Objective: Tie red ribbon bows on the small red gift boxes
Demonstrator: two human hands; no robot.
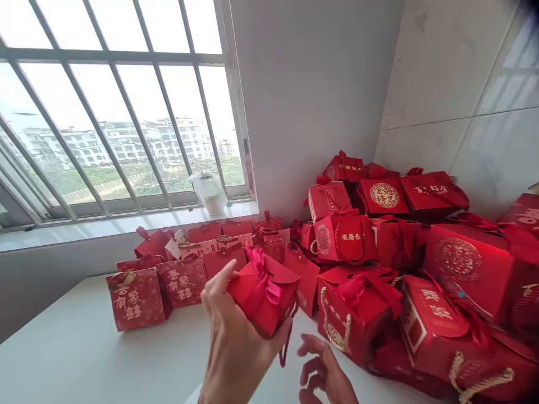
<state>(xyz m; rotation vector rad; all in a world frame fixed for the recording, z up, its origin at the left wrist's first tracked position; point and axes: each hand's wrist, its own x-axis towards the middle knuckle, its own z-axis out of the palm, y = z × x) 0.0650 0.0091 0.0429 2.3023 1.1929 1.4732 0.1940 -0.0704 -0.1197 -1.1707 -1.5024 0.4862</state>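
Observation:
My left hand [233, 331] grips a small red gift box [263, 294] from below and the side, holding it above the white table. A pink-red ribbon bow ties the box's top, and a dark red cord handle hangs at its right side. Just right of it, my right hand [322, 367] is off the box with its fingers apart and bent, holding nothing. The nearest box to that hand is a red gift box [357, 314] with a gold rope handle and a red bow, standing on the table.
Large red boxes [458, 264] are stacked high along the right. Several small red gift bags [137, 300] stand in rows at the back left of the white table [76, 342]. A plastic-wrapped container [210, 193] sits on the sill below the barred window [122, 112].

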